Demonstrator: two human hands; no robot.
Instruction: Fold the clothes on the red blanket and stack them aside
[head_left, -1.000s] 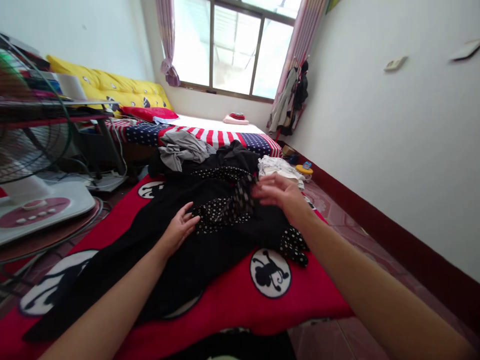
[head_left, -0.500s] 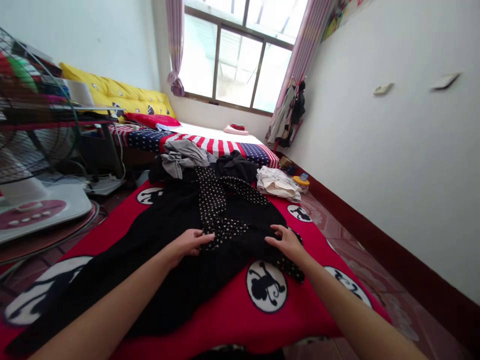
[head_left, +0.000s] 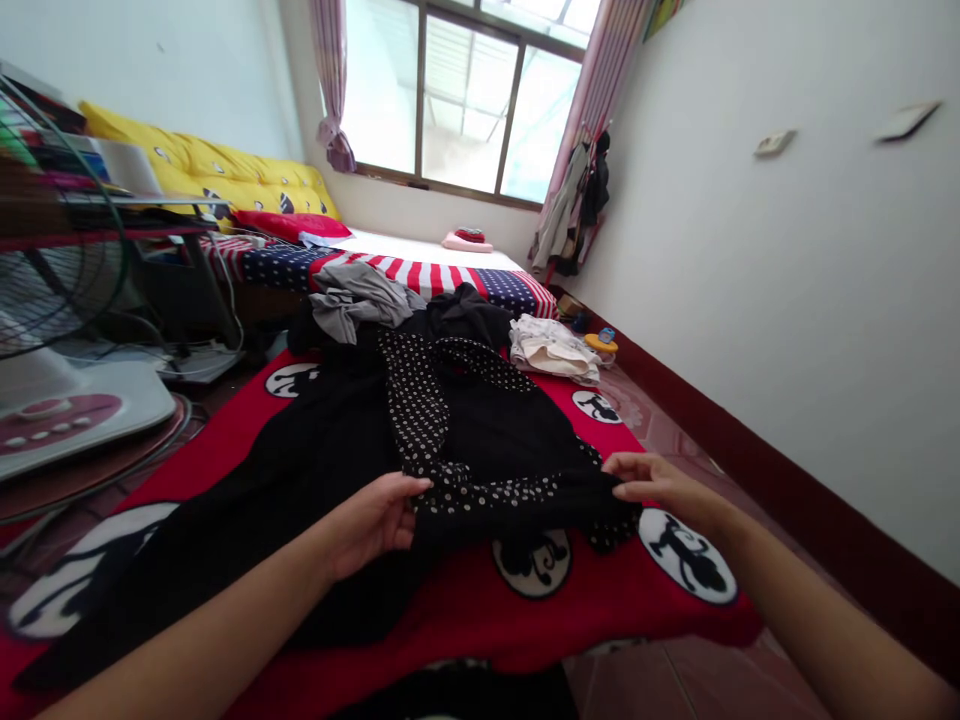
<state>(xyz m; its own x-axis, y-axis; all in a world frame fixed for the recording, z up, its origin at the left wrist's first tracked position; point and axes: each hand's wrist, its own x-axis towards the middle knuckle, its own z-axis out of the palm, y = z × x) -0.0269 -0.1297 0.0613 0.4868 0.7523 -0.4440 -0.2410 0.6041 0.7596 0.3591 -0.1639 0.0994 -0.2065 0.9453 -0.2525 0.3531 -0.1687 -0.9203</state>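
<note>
A black garment [head_left: 480,430] with white-dotted trim lies spread on a red blanket [head_left: 465,610] printed with monkey badges. My left hand [head_left: 375,515] is closed on the dotted edge near the garment's middle. My right hand [head_left: 656,485] pinches the same dotted edge at its right end, so the edge runs stretched between both hands. A dotted strip [head_left: 416,400] runs from the edge up toward the far end of the garment.
Behind the garment lie a grey cloth [head_left: 356,295], a dark heap [head_left: 469,310] and a cream bundle [head_left: 551,350]. A flag-patterned bed [head_left: 450,275] stands farther back under the window. A fan base [head_left: 67,415] sits at left. The white wall [head_left: 787,300] runs along the right.
Both hands have closed on the dotted edge and drawn it toward me. My right hand has moved out to the right, stretching the edge. The camera view has shifted slightly.
</note>
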